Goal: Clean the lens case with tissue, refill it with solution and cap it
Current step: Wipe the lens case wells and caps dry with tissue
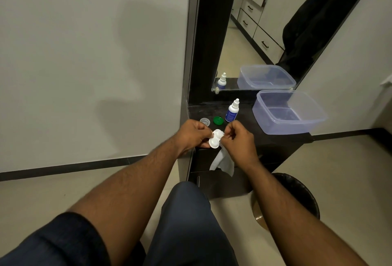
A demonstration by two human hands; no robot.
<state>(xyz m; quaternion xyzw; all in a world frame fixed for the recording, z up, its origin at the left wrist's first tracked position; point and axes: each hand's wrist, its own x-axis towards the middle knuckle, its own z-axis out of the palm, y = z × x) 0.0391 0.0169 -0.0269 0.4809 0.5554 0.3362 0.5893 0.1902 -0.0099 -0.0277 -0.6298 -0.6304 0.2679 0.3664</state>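
Lens case is pinched by left hand; tissue gripped by right hand. Each well should be wiped dry, case kept level.

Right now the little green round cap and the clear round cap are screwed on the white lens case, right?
No. In the head view the green round cap and clear round cap lie loose on the dark counter; the white lens case is open.

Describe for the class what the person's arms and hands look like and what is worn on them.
Both forearms are bare, with visible hair. The left hand and right hand wear no gloves, and no rings or watch show. A dark blue short sleeve covers the left upper arm; the right sleeve is out of view.
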